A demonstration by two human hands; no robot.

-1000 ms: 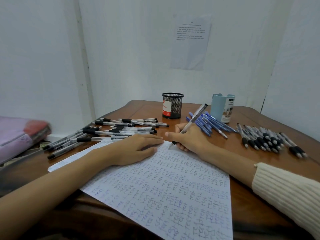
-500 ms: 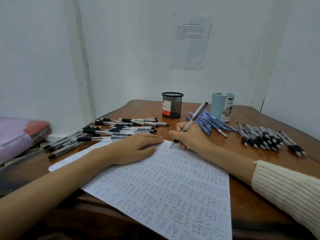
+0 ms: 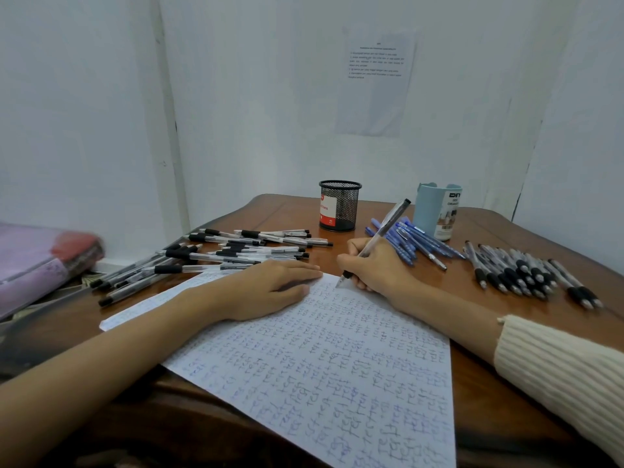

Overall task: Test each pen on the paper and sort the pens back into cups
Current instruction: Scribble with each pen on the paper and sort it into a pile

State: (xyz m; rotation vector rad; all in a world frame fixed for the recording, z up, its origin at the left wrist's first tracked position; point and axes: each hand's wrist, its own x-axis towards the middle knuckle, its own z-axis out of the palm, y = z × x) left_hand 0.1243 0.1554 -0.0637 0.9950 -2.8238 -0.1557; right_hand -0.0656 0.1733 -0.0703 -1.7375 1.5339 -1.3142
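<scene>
Head view: large white sheet of paper point(image 3: 337, 383), filled with rows of handwritten "test" words, flat on brown wooden table point(image 3: 280, 214). At far corner of sheet, right hand point(image 3: 378, 265) curled around clear pen with black grip point(image 3: 388, 224), fingers pinching it low, tip down on the paper. Just beside, left hand point(image 3: 266, 288) resting flat on the sheet, fingers straight, holding nothing. Beyond the sheet, upright: black wire-mesh cup point(image 3: 339, 206) and light blue plastic cup point(image 3: 435, 211). Between sheet and blue cup, loose blue pens point(image 3: 415, 241). Left of sheet, heap of clear black-grip pens point(image 3: 236, 251); right of sheet, row of grey pens point(image 3: 520, 271).
</scene>
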